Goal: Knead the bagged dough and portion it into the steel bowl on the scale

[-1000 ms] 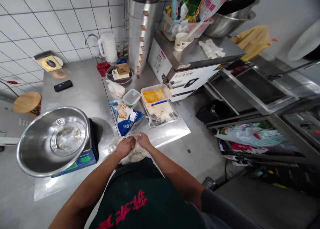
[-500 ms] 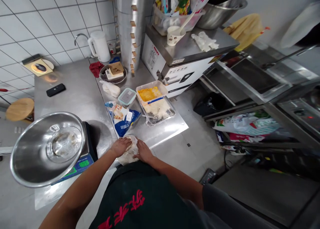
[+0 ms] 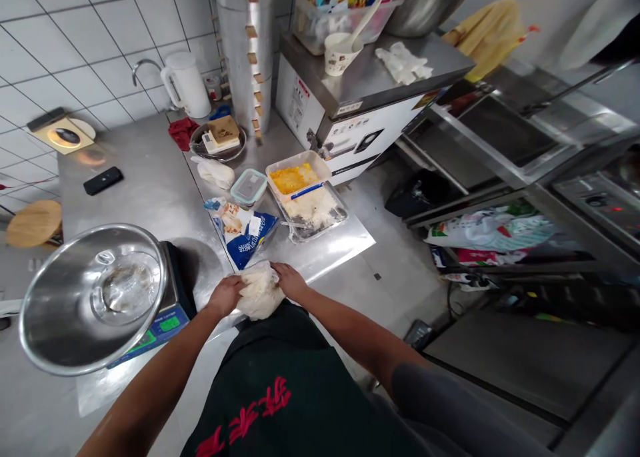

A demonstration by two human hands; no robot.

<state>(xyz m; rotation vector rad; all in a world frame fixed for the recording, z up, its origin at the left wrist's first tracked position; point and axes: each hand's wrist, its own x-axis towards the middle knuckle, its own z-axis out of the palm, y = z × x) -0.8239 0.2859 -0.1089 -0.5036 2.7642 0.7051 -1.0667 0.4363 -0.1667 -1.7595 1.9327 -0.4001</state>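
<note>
Holding the pale lump, we curl our left hand and right hand against its sides. It's one piece, but seems not yet smooth.

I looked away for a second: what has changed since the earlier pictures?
The left hand has moved left, from atop the pale bundle to its left side, leaving more of it showing. The right hand remains at the bundle's right side. The metal bowl still sits on the scale.
</note>
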